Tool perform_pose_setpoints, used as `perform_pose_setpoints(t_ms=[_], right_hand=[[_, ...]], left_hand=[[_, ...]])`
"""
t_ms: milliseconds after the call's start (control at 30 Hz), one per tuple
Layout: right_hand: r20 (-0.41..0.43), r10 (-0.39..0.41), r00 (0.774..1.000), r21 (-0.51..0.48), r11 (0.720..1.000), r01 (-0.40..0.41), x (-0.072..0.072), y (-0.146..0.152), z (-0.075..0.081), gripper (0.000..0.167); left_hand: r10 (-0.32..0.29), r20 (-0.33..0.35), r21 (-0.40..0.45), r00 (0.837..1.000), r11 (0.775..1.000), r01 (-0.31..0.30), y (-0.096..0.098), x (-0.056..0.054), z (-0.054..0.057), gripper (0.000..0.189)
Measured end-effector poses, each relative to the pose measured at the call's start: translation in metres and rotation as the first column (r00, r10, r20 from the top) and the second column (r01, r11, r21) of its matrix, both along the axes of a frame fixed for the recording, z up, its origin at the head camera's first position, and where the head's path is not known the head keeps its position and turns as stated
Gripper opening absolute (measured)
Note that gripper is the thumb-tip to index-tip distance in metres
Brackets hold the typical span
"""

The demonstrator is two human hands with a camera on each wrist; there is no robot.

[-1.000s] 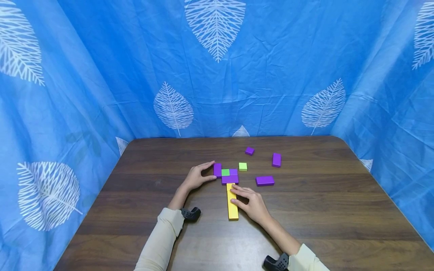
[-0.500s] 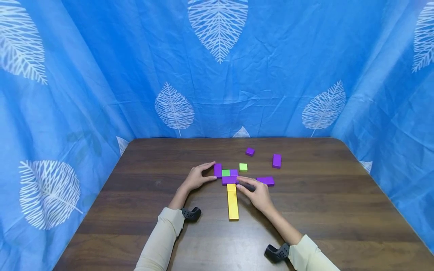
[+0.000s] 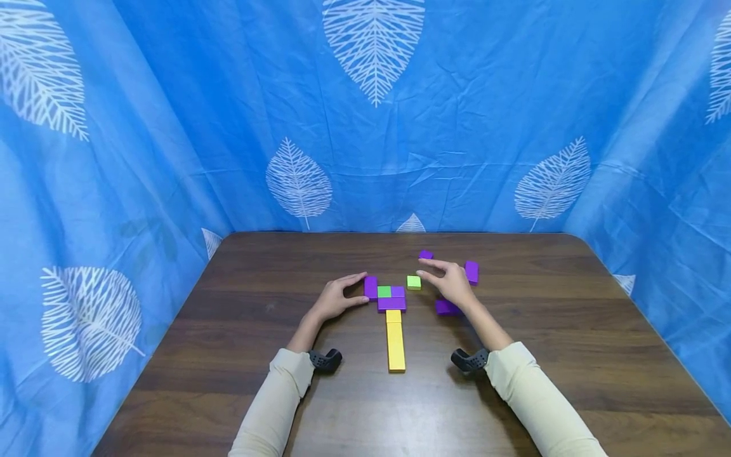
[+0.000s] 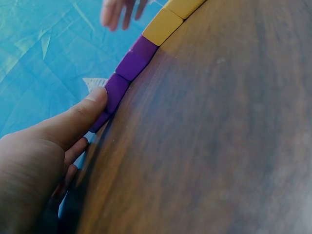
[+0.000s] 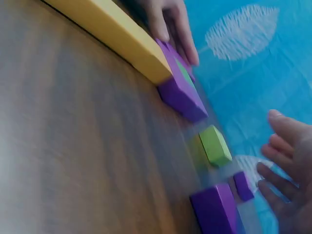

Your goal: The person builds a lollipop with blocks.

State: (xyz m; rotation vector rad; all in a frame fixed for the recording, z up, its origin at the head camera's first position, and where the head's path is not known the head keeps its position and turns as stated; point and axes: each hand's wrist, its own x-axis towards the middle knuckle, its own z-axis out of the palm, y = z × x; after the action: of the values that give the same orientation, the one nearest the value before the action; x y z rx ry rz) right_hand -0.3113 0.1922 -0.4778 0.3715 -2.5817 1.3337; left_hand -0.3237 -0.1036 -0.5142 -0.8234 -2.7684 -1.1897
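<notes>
My left hand [image 3: 333,301] pinches an upright-lying purple block [image 3: 371,288] between thumb and fingers. Right beside that block, a green square block [image 3: 384,292] and a small purple block [image 3: 398,292] sit behind a wide purple block [image 3: 391,305]. A short yellow block [image 3: 393,316] and a long yellow block [image 3: 396,348] run from it toward the front. My right hand [image 3: 455,284], holding nothing, has its thumb and fingers spread over the table. Its thumb is close to a loose light green block [image 3: 414,283], and its fingertips are near a loose small purple block [image 3: 426,254].
Two more loose purple blocks lie on the right: one [image 3: 471,273] behind the right hand and another [image 3: 447,308] partly hidden by the right wrist. A blue leaf-print curtain [image 3: 457,127] surrounds the wooden table [image 3: 571,355] at the back and sides.
My right hand has left the yellow blocks, passed the wide purple block, and moved back and right toward the loose blocks. The left hand stays at its purple block.
</notes>
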Motion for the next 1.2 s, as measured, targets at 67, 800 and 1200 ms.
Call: perform_pose_setpoints(t_ms=[67,800,1200], right_hand=[[0.064,0.010,0.998,0.019,1.000,-0.011,-0.004,0.004,-0.002,0.042],[0.101,0.035,0.994,0.181,0.982,-0.053,-0.010,0.006,-0.024,0.038],[0.128,0.048,0.991,0.118,0.991,-0.064,-0.011,-0.002,-0.014,0.034]], left_hand=[[-0.004,-0.005,0.000,1.000,1.000,0.004,0.000,0.000,0.000,0.063],[-0.011,-0.027,0.009,1.000,1.000,0.012,0.001,0.000,0.000,0.062],[-0.013,-0.024,0.014,1.000,1.000,0.014,-0.001,0.000,-0.001,0.062]])
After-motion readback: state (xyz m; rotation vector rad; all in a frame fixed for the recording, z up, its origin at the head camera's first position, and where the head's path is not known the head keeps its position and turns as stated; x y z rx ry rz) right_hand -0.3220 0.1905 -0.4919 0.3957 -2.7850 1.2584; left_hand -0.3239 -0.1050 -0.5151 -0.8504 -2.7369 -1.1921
